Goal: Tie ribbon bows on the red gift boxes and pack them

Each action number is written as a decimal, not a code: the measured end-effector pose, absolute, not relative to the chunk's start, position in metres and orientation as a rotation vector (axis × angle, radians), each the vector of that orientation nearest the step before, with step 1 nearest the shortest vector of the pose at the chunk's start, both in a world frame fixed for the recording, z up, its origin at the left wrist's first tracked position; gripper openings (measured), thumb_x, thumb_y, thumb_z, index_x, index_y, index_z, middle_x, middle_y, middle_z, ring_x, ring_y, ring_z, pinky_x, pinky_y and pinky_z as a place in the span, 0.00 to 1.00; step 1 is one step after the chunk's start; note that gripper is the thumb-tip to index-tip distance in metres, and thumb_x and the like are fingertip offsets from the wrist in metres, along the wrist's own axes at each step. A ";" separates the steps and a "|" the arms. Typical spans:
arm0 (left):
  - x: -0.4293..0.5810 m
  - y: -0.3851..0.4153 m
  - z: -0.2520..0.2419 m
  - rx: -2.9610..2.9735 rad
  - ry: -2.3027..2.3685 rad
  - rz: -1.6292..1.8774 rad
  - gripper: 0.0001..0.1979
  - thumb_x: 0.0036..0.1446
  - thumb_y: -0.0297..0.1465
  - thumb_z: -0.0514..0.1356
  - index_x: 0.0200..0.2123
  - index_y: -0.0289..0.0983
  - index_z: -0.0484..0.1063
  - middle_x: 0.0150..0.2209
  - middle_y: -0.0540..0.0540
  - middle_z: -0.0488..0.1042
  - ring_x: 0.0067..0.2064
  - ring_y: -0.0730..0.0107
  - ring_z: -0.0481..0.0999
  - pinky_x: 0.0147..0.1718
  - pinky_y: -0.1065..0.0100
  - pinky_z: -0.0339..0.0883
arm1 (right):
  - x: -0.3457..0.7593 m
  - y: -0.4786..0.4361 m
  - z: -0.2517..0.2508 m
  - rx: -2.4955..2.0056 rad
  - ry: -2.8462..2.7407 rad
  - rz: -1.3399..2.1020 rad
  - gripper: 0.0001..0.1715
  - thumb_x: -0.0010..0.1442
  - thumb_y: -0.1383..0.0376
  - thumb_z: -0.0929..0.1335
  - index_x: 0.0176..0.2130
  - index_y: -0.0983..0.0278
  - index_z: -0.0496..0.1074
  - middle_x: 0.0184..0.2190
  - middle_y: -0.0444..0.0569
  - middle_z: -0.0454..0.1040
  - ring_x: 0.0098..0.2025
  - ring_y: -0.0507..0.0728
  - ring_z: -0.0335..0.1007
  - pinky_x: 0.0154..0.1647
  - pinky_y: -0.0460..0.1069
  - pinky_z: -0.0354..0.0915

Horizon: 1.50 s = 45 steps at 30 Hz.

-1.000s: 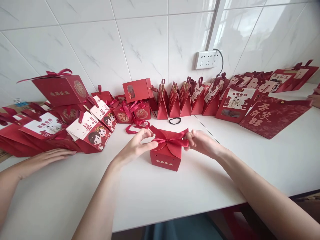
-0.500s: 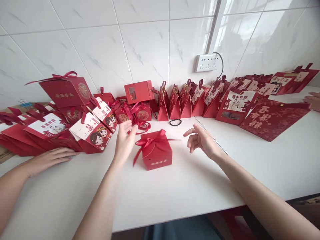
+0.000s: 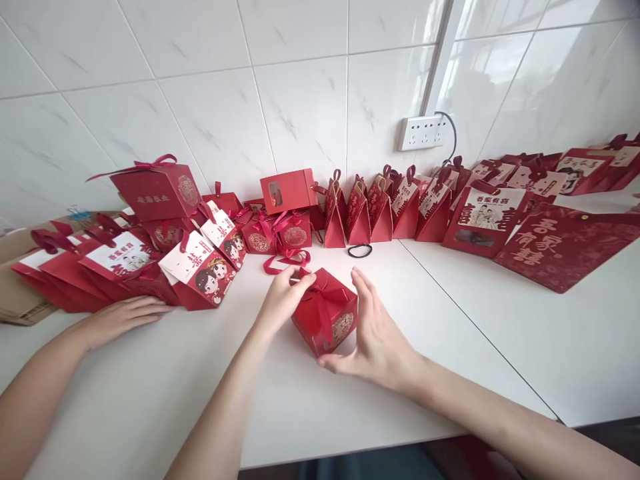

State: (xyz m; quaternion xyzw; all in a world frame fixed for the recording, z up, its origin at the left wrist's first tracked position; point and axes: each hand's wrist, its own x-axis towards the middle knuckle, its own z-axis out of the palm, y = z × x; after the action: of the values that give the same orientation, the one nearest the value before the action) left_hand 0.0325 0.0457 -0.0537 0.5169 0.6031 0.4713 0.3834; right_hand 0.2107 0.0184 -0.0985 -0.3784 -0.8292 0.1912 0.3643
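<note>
A red gift box (image 3: 327, 313) with a ribbon bow on top stands on the white table, turned so that a gold emblem faces the near right. My left hand (image 3: 285, 297) is at its back left top edge, thumb and fingers pinched on the ribbon by the bow. Around the box's right side curves my right hand (image 3: 373, 333), its thumb low at the front corner and its fingers raised at the back. A loose red ribbon (image 3: 287, 260) lies behind the box, and a black band (image 3: 360, 251) lies farther right.
Another person's hand (image 3: 125, 320) rests on the table (image 3: 150, 407) at the left, beside red gift bags (image 3: 115, 257). More red boxes (image 3: 286, 192) and bags (image 3: 335, 213) line the tiled wall. A large red bag (image 3: 555, 247) stands at the right.
Both my hands have closed in on the box from either side. The box has turned, bringing its gold emblem into view. The camera view has shifted slightly.
</note>
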 end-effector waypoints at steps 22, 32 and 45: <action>0.035 0.043 -0.059 1.402 1.304 0.989 0.43 0.50 0.37 0.65 0.65 0.39 0.46 0.28 0.54 0.71 0.30 0.72 0.70 0.36 0.67 0.65 | 0.267 0.112 -0.099 -0.706 -2.214 0.325 0.64 0.49 0.68 0.70 0.69 0.60 0.26 0.61 0.65 0.53 0.62 0.70 0.57 0.56 0.64 0.64; 0.020 0.043 -0.063 1.579 1.341 0.578 0.43 0.51 0.33 0.63 0.66 0.42 0.45 0.26 0.54 0.69 0.30 0.69 0.71 0.33 0.65 0.64 | 0.259 0.107 -0.097 -0.614 -2.117 0.685 0.60 0.49 0.73 0.69 0.69 0.53 0.35 0.67 0.57 0.47 0.68 0.67 0.49 0.62 0.64 0.60; 0.048 0.045 -0.077 1.886 1.532 1.448 0.32 0.46 0.37 0.65 0.53 0.39 0.58 0.55 0.37 0.62 0.58 0.52 0.63 0.50 0.55 0.66 | 0.257 0.098 -0.098 -0.625 -2.159 0.749 0.56 0.53 0.72 0.66 0.69 0.54 0.34 0.70 0.54 0.42 0.68 0.65 0.51 0.63 0.60 0.60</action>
State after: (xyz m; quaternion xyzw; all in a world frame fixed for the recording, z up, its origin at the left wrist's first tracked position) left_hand 0.0479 0.0445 -0.0771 0.6586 0.5350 0.5056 0.1561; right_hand 0.2568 0.0977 -0.0979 -0.2443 -0.8443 0.2929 0.3765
